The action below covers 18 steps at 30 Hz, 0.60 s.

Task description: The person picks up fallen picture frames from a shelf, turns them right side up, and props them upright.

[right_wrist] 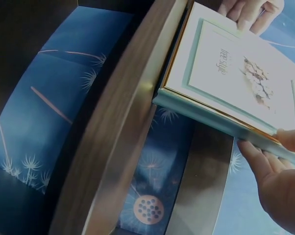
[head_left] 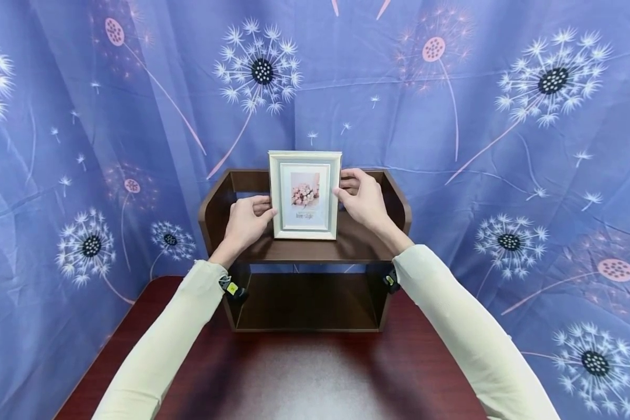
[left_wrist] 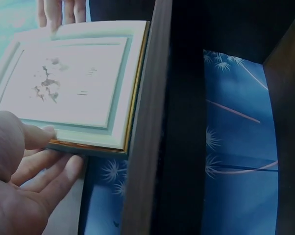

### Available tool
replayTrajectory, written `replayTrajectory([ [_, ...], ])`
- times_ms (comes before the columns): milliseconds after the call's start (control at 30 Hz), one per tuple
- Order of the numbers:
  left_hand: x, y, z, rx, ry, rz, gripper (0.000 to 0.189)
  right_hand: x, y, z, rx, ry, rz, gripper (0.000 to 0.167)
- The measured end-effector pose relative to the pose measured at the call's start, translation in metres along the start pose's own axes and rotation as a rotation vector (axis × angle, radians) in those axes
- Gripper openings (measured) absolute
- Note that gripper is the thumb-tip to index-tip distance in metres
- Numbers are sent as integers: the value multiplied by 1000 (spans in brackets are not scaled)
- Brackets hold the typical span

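Observation:
A white picture frame (head_left: 305, 230) with a pink bouquet print stands upright on the upper shelf (head_left: 252, 252) of a dark brown wooden rack. My left hand (head_left: 245, 220) pinches its left edge low down, thumb on the front and fingers behind. On the opposite side my right hand (head_left: 364, 199) grips the right edge somewhat higher, thumb likewise in front. From the left wrist, the picture frame (left_wrist: 123, 88) shows its bottom edge at the shelf board (left_wrist: 150, 98). The right wrist view has the frame's side (right_wrist: 211, 112) with the thumb over its front border.
The rack's lower compartment (head_left: 304, 303) lies below the upper shelf, between two side panels. Its raised sides (head_left: 399, 204) flank both hands. A dark red table (head_left: 304, 373) carries the rack. Blue dandelion-print curtain (head_left: 346, 105) hangs behind and on both sides.

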State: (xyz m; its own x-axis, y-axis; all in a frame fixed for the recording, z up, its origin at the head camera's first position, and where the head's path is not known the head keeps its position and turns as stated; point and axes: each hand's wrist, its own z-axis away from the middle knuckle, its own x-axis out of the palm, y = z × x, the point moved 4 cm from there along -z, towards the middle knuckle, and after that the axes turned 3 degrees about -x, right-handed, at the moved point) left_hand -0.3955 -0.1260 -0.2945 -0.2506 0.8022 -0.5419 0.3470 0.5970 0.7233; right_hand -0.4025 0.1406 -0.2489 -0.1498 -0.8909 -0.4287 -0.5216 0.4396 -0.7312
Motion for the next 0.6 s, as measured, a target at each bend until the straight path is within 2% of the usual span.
replayTrajectory([
  [300,-1,-7,6,16,12,39,42,-2,-4,10,-52,-42,43,39],
  [600,0,-6,13,11,5,90,41,-5,-2,19,-80,-61,34,39],
])
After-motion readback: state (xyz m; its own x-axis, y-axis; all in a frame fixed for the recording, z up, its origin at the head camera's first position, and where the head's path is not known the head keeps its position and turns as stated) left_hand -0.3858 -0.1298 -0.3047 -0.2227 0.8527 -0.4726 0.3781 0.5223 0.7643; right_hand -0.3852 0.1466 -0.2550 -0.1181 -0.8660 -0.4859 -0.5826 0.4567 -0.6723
